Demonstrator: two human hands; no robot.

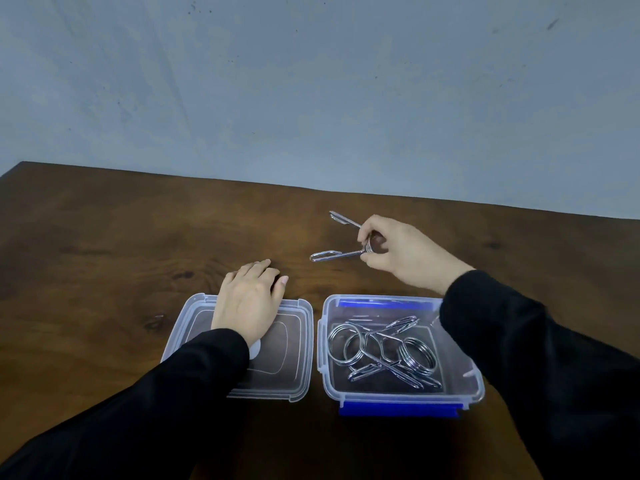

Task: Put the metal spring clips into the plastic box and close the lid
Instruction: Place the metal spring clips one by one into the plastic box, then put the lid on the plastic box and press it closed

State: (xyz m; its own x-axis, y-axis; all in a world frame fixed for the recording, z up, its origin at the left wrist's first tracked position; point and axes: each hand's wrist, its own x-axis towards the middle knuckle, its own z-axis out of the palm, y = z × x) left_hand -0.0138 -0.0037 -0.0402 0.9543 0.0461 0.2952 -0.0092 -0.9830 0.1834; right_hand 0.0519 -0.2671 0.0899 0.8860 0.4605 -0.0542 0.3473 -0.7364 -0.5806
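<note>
A clear plastic box (464,386) with blue latches stands open near the table's front edge, with several metal spring clips (381,351) lying crossed inside it. Its clear lid (294,355) lies flat on the table just left of the box. My left hand (247,299) rests palm down on the lid's far edge, fingers together. My right hand (401,254) is beyond the box, above the table, with its fingers pinched on the coil of another spring clip (332,254), whose two handles stick out to the left.
The dark wooden table (121,244) runs back to a grey wall (311,81). Both of my black sleeves come in from the bottom corners; the right one covers the box's right side.
</note>
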